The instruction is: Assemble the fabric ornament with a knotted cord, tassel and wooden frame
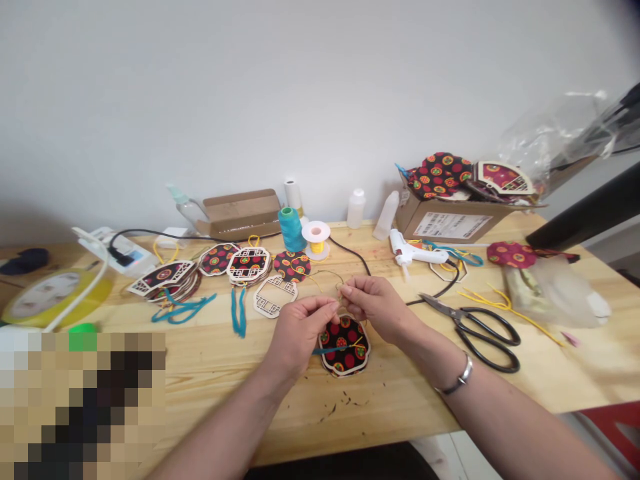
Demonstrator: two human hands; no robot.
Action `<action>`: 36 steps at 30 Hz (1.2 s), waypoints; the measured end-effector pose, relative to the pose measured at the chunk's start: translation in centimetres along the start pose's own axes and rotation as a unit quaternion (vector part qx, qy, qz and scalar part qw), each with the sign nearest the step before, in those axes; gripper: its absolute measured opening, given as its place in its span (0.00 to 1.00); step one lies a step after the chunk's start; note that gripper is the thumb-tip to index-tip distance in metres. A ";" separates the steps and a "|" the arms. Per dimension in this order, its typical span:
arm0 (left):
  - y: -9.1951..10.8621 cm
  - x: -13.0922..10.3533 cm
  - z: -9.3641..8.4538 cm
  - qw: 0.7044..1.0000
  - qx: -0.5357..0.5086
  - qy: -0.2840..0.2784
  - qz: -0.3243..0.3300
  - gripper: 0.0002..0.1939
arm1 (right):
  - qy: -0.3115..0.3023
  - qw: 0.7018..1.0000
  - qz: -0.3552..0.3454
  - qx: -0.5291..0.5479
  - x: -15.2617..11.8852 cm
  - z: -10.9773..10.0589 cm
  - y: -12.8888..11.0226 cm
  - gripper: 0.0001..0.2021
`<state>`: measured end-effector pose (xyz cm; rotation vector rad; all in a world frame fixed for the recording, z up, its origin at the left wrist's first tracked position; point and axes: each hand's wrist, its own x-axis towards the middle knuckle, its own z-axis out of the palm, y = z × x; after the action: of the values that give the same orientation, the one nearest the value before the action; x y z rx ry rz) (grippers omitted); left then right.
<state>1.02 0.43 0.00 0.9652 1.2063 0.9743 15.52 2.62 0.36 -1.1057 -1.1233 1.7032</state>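
Both my hands meet over the table in the middle, fingertips pinched close together. A thin yellow thread [314, 283] runs between the spool and my fingers. My left hand [297, 333] is closed in a pinch on it, and my right hand [379, 307] pinches it just to the right. Exactly how the thread lies between the fingertips is too small to make out. Directly below is a scalloped ornament [341, 361] of black patterned fabric with a pale rim, lying flat. A teal cord [330, 350] and a short yellow end lie across it.
Behind my hands stand a yellow thread spool [316, 233] and a teal thread cone [291, 230]. Black-handled scissors [487, 327] and a white glue gun [415, 252] lie right. Framed ornaments [249, 265] lie left. A full cardboard box [443, 220] stands back right.
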 end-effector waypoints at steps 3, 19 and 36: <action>-0.2 0.1 -0.1 1.000 -0.010 -0.001 0.002 0.10 | -0.017 1.000 0.009 0.003 0.0 -0.2 -0.2 0.19; -0.2 0.1 -0.1 1.000 0.006 -0.006 -0.001 0.11 | -0.007 0.987 -0.032 -0.157 0.1 -0.8 -0.6 0.10; 0.5 0.5 -0.9 0.976 0.143 0.096 0.132 0.08 | 0.114 0.933 -0.124 -0.317 0.7 -1.5 -0.7 0.06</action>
<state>0.14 1.09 0.26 1.3060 1.4323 1.1436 16.82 3.79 0.51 -1.4280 -1.6335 0.9968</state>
